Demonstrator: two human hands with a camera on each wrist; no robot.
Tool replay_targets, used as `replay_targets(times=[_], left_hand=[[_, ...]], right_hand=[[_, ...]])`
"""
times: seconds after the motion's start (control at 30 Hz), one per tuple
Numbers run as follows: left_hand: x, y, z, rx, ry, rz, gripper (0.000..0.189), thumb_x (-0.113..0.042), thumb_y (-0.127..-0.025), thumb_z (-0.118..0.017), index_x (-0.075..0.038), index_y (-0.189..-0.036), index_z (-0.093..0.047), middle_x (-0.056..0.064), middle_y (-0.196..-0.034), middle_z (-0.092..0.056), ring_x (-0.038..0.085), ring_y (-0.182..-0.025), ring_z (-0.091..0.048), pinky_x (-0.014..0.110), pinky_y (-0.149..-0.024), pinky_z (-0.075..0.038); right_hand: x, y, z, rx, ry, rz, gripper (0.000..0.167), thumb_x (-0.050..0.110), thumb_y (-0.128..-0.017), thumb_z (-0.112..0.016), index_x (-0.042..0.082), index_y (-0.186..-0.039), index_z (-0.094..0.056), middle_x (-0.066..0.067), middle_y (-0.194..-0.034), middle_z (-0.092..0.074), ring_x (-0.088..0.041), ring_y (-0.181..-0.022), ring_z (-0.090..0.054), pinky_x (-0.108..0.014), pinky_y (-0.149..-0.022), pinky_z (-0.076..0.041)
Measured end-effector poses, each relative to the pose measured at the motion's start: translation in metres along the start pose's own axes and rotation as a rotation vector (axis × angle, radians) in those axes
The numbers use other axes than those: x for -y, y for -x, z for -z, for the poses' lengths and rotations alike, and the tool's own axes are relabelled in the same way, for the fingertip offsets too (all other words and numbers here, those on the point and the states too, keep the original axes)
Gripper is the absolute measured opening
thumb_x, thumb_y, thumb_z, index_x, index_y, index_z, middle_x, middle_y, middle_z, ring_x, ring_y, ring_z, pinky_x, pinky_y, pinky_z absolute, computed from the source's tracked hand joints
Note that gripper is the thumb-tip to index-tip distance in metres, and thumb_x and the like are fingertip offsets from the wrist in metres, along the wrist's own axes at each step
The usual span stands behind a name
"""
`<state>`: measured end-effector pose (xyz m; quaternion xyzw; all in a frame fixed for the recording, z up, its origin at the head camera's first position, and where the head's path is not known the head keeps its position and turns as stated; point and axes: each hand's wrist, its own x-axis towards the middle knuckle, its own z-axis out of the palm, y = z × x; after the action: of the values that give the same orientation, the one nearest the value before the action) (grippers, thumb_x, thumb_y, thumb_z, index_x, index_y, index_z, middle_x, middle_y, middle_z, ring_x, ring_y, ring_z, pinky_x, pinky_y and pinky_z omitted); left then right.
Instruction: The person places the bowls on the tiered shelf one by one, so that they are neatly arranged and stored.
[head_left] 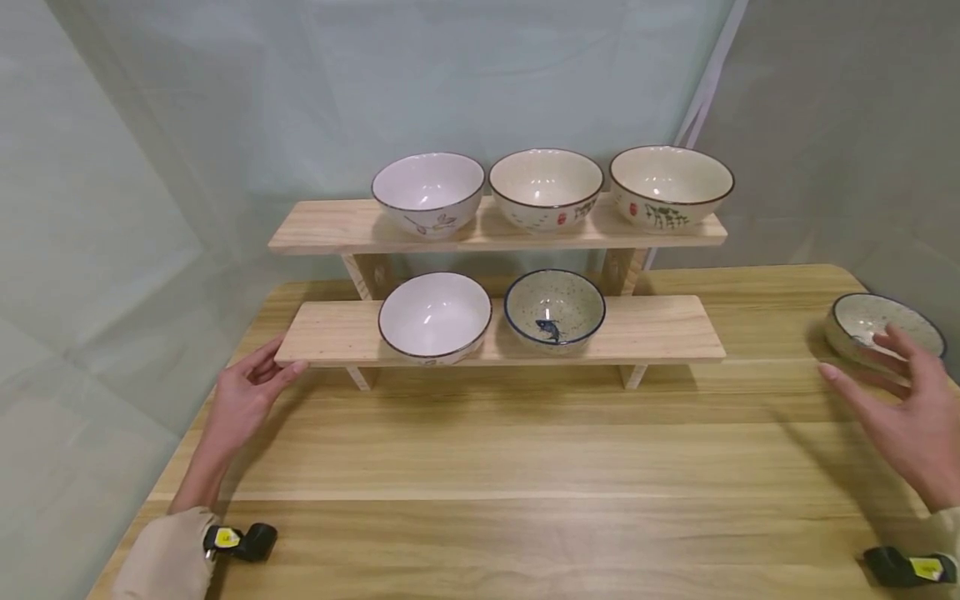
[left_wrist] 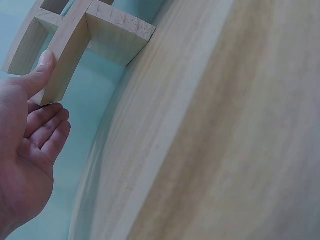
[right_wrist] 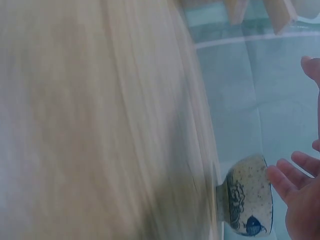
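Note:
My left hand (head_left: 243, 402) holds the left end of the lower board of a two-tier wooden shelf (head_left: 656, 329). In the left wrist view the thumb lies against the board (left_wrist: 70, 52), with the fingers curled by its end. At the far right, my right hand (head_left: 915, 408) has its fingers spread and nothing in its grasp. Beside those fingers a speckled bowl with a blue rim (head_left: 862, 312) stands upright on the table; the hand covers part of it. The right wrist view shows blue drawings on the bowl's side (right_wrist: 250, 200), with the fingertips at its rim.
The lower tier bears a white bowl (head_left: 435, 317) and a speckled bowl with a blue fish (head_left: 555, 304). Along the upper tier (head_left: 315, 225) stand three bowls, one floral white (head_left: 427, 187) and two cream (head_left: 546, 183). Pale cloth (head_left: 480, 75) hangs behind the wooden table (head_left: 480, 467).

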<state>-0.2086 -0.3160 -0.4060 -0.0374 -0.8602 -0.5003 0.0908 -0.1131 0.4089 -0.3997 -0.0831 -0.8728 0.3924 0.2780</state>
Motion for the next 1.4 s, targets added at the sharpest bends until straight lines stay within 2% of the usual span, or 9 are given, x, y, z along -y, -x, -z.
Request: replay_targets(times=[0.1,0.37,0.53,0.6,0.8,1.0,1.1,1.27,1.4], left_hand=[[0.000,0.000,0.000,-0.001,-0.003,-0.003,0.066,-0.021,-0.103,-0.068,0.007,-0.155,-0.038,0.036,-0.143,-0.051,-0.014,-0.104,-0.055,0.007,-0.082,-0.049],[0.000,-0.001,-0.001,-0.006,-0.003,-0.006,0.066,-0.020,-0.103,-0.068,0.007,-0.155,-0.039,0.036,-0.142,-0.052,-0.014,-0.103,-0.055,0.007,-0.081,-0.049],[0.000,-0.002,0.000,-0.009,-0.005,-0.007,0.066,-0.021,-0.103,-0.068,0.008,-0.155,-0.039,0.036,-0.142,-0.051,-0.014,-0.103,-0.055,0.007,-0.081,-0.049],[0.000,-0.002,0.000,-0.007,-0.015,-0.005,0.066,-0.021,-0.103,-0.068,0.007,-0.155,-0.039,0.036,-0.143,-0.051,-0.013,-0.104,-0.055,0.007,-0.081,-0.048],[0.001,-0.002,0.000,-0.004,-0.022,0.003,0.067,-0.023,-0.103,-0.068,0.007,-0.155,-0.038,0.035,-0.143,-0.051,-0.011,-0.106,-0.055,0.007,-0.082,-0.048],[0.001,-0.001,0.000,-0.003,-0.015,-0.003,0.066,-0.022,-0.103,-0.068,0.007,-0.155,-0.038,0.036,-0.143,-0.051,-0.013,-0.104,-0.055,0.007,-0.082,-0.048],[0.001,-0.001,0.000,-0.004,-0.016,-0.004,0.066,-0.021,-0.103,-0.068,0.007,-0.155,-0.038,0.035,-0.143,-0.052,-0.014,-0.104,-0.054,0.007,-0.082,-0.048],[0.001,-0.001,0.000,-0.004,-0.020,0.001,0.066,-0.022,-0.103,-0.067,0.007,-0.156,-0.038,0.035,-0.143,-0.052,-0.013,-0.104,-0.054,0.007,-0.082,-0.048],[0.001,-0.001,0.000,-0.002,-0.007,0.003,0.066,-0.021,-0.103,-0.068,0.006,-0.156,-0.038,0.035,-0.143,-0.051,-0.014,-0.104,-0.055,0.008,-0.082,-0.049]], right_hand=[[-0.001,0.000,0.002,-0.015,-0.013,-0.007,0.078,0.008,-0.098,-0.069,0.005,-0.163,-0.027,-0.012,-0.156,-0.037,0.012,-0.115,-0.044,0.001,-0.090,-0.035],[-0.018,-0.003,0.005,-0.039,0.000,0.012,0.079,0.011,-0.098,-0.069,0.010,-0.164,-0.026,-0.005,-0.154,-0.040,0.007,-0.123,-0.043,-0.001,-0.095,-0.033],[-0.015,-0.004,0.006,-0.051,-0.001,-0.022,0.077,0.012,-0.099,-0.069,0.008,-0.164,-0.027,-0.014,-0.157,-0.039,0.002,-0.129,-0.040,0.000,-0.091,-0.032],[-0.015,-0.005,0.006,-0.062,-0.023,-0.045,0.077,0.012,-0.098,-0.070,0.008,-0.163,-0.028,-0.013,-0.155,-0.040,0.000,-0.129,-0.041,0.000,-0.090,-0.033],[-0.023,-0.008,0.004,-0.131,-0.065,-0.024,0.074,0.010,-0.097,-0.070,0.011,-0.161,-0.034,0.011,-0.144,-0.040,0.000,-0.127,-0.043,-0.002,-0.090,-0.034],[-0.026,-0.010,0.003,-0.188,-0.077,-0.042,0.072,0.008,-0.094,-0.072,0.015,-0.158,-0.040,0.012,-0.143,-0.041,-0.002,-0.127,-0.044,-0.010,-0.100,-0.035],[-0.038,-0.014,0.004,-0.197,-0.075,-0.041,0.072,0.008,-0.093,-0.073,0.015,-0.157,-0.041,0.015,-0.140,-0.041,-0.002,-0.125,-0.044,-0.011,-0.100,-0.036],[-0.071,-0.023,0.007,-0.223,-0.026,-0.036,0.076,0.012,-0.091,-0.076,0.020,-0.158,-0.040,0.011,-0.145,-0.042,-0.005,-0.129,-0.044,-0.012,-0.101,-0.038],[-0.065,-0.024,0.007,-0.228,-0.028,-0.079,0.077,0.015,-0.093,-0.074,0.017,-0.160,-0.036,0.002,-0.157,-0.039,-0.009,-0.138,-0.039,-0.016,-0.108,-0.035]])
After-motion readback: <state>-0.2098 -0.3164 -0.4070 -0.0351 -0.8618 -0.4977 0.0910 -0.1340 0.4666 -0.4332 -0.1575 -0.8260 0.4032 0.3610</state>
